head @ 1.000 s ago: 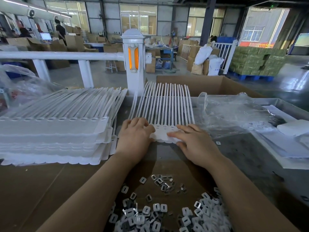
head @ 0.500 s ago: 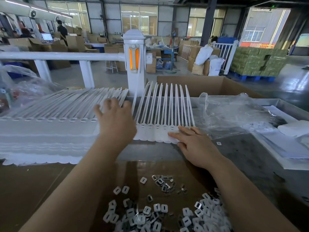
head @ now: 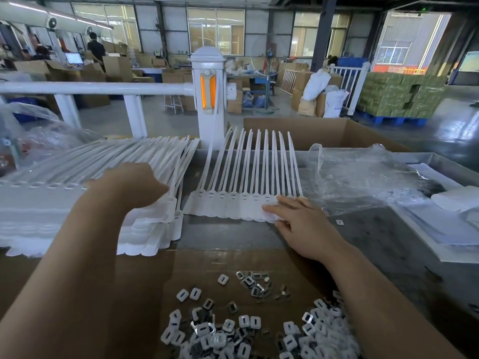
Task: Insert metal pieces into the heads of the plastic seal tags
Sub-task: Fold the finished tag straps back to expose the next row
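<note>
Seal tags and metal pieces on the worktop, both hands at the tags.
We log one tag sheet point(head: 243, 200) flat at mid-worktop, our right hand point(head: 305, 224) resting on its right-end heads, fingers straight and slightly apart. Our left hand point(head: 132, 185) lies on the tag stack point(head: 51, 193) toward the left edge; whether its fingers clamp anything, we cannot tell. Metal pieces point(head: 233, 330) lie heaped on cardboard point(head: 145, 281) at the near edge.
</note>
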